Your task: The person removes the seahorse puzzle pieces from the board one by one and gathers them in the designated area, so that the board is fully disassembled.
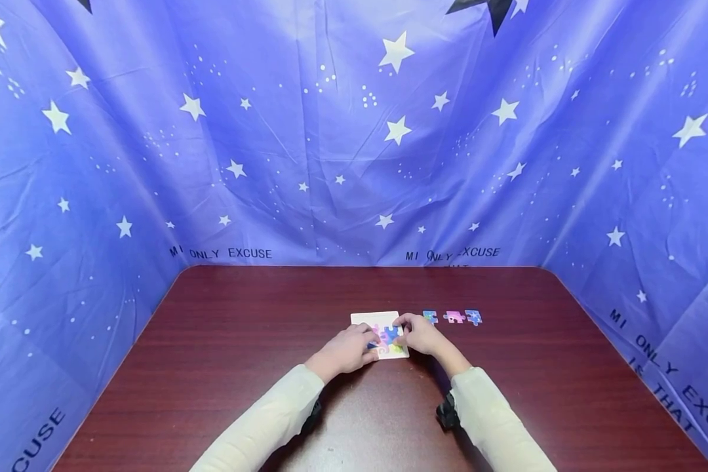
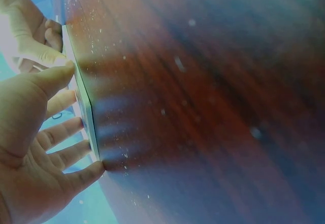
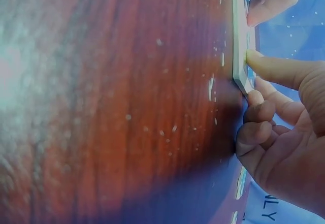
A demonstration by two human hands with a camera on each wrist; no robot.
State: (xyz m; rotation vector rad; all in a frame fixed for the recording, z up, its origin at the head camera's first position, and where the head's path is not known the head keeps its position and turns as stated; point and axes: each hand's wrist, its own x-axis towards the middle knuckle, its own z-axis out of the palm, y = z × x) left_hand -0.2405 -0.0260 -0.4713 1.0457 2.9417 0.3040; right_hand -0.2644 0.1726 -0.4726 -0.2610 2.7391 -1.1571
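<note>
A small white-framed jigsaw puzzle board lies flat on the table, with pink, blue and yellow pieces in it. My left hand rests on the board's left side, its fingers spread and fairly straight in the left wrist view. At the board's right side, my right hand pinches a blue puzzle piece between thumb and forefinger, down at the board's surface. The other right fingers are curled beside the board's edge in the right wrist view. Both hands cover parts of the puzzle.
To the right of the board lie three loose puzzle pieces: a blue-green one, a pink one and a blue one. A dark red wooden table carries everything. Blue star-patterned curtains surround its back and sides.
</note>
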